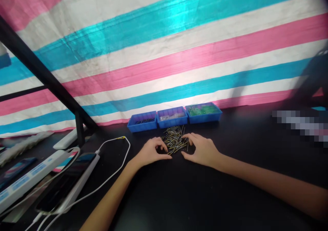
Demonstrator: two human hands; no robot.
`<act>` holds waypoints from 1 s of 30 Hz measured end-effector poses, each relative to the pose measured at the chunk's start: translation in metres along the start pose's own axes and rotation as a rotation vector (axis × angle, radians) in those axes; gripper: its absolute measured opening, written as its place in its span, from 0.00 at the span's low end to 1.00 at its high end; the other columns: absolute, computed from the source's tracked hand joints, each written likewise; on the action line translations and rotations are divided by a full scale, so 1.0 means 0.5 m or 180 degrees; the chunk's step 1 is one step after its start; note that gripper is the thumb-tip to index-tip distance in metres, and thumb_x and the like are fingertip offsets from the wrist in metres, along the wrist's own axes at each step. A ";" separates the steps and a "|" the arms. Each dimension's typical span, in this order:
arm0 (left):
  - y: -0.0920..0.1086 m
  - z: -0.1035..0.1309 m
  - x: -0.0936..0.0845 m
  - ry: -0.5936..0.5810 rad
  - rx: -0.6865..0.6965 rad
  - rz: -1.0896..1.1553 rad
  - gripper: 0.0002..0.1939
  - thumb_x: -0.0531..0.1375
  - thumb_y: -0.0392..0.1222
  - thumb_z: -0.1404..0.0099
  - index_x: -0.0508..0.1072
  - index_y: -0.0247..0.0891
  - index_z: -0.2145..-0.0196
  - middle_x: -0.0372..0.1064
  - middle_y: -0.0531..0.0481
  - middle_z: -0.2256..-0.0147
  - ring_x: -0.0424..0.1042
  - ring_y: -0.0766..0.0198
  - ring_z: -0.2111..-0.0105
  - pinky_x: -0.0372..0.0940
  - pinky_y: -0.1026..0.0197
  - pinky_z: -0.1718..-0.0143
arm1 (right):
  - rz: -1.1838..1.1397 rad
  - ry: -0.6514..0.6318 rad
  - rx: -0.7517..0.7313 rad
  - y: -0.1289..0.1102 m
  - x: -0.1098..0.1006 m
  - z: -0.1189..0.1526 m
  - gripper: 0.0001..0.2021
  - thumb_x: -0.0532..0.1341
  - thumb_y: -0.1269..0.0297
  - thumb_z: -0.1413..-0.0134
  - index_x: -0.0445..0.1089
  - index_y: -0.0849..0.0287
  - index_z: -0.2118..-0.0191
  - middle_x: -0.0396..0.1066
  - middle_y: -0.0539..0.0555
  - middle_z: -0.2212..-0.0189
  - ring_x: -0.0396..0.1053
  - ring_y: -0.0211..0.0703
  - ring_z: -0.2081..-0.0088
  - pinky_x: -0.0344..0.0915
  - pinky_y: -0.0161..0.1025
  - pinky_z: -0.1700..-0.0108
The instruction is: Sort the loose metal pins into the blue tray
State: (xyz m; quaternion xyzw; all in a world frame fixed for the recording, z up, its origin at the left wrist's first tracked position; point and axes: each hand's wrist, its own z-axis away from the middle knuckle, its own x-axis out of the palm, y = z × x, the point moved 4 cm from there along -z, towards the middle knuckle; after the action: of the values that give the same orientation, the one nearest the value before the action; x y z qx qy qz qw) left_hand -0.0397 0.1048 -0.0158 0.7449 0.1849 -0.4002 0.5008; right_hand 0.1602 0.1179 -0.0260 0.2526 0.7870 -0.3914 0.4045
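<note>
A loose pile of thin metal pieces, like screws or pins [175,139], lies on the black table [176,193]. At the pile's left edge is my left hand [154,152], its thumb and fingers apart in a curve. My right hand [201,149] rests at the right edge, thumb and fingers also apart, fingertips by the pieces. Behind the pile three blue trays stand in a row: the left one [142,126] has dark thin pieces, the middle one [172,122] clear or whitish pieces, the right one [205,117] green pieces.
On the left lie a phone [68,181] with a white cable [102,184], a white power strip [28,179] and another phone [17,169]. A black metal bar [48,75] slants down to the table. Behind hangs a striped sheet [164,63].
</note>
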 end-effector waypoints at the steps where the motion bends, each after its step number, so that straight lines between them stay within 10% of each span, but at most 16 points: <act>1: 0.003 0.000 0.005 -0.0008 0.0079 -0.0088 0.14 0.66 0.51 0.52 0.73 0.37 0.74 0.65 0.51 0.73 0.62 0.65 0.71 0.56 0.64 0.71 | -0.0056 -0.0039 -0.0014 0.001 0.001 -0.001 0.19 0.61 0.56 0.57 0.66 0.54 0.56 0.68 0.50 0.69 0.67 0.42 0.66 0.56 0.34 0.71; 19: 0.042 0.004 0.019 0.0702 0.0210 -0.0760 0.07 0.58 0.44 0.40 0.71 0.39 0.65 0.66 0.50 0.66 0.64 0.64 0.67 0.58 0.62 0.65 | -0.0397 0.0007 -0.0053 0.017 0.006 -0.011 0.10 0.60 0.63 0.53 0.70 0.52 0.62 0.69 0.47 0.71 0.63 0.33 0.76 0.51 0.31 0.75; 30: 0.089 0.013 0.049 0.0329 0.0796 -0.0986 0.08 0.55 0.42 0.36 0.74 0.41 0.67 0.68 0.49 0.62 0.66 0.64 0.63 0.56 0.61 0.64 | -0.0519 -0.0027 0.0224 0.024 0.003 -0.013 0.13 0.59 0.67 0.57 0.69 0.51 0.61 0.71 0.46 0.71 0.65 0.35 0.74 0.51 0.32 0.75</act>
State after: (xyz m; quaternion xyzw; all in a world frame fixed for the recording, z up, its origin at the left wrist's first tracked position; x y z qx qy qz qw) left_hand 0.0028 0.0769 -0.0091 0.7835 0.2715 -0.4535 0.3268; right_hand 0.1651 0.1303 -0.0300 0.2000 0.7890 -0.4515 0.3656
